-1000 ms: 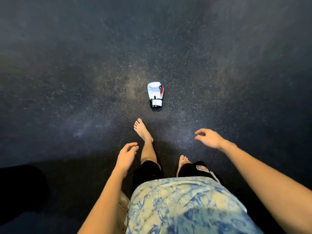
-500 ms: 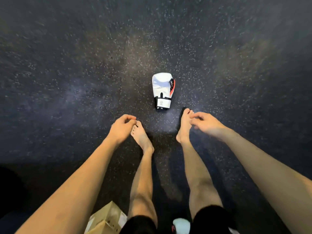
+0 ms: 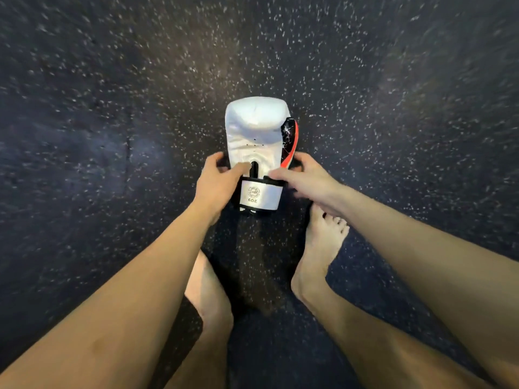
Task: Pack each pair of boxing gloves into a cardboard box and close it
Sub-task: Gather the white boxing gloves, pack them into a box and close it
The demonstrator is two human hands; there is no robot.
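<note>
A white boxing glove with a black and red thumb side and a white "6oz" wrist strap lies on the dark speckled floor, cuff toward me. My left hand wraps around its left side at the wrist, thumb on top. My right hand closes around the right side, fingers under the red edge and thumb on the cuff. No cardboard box shows in this view.
Dark speckled rubber floor spreads all around. My bare right foot stands just behind the glove; my left leg is below the left forearm.
I have bent down toward the glove, which now looks much larger. Both hands moved forward from near my feet and took hold of its two sides.
</note>
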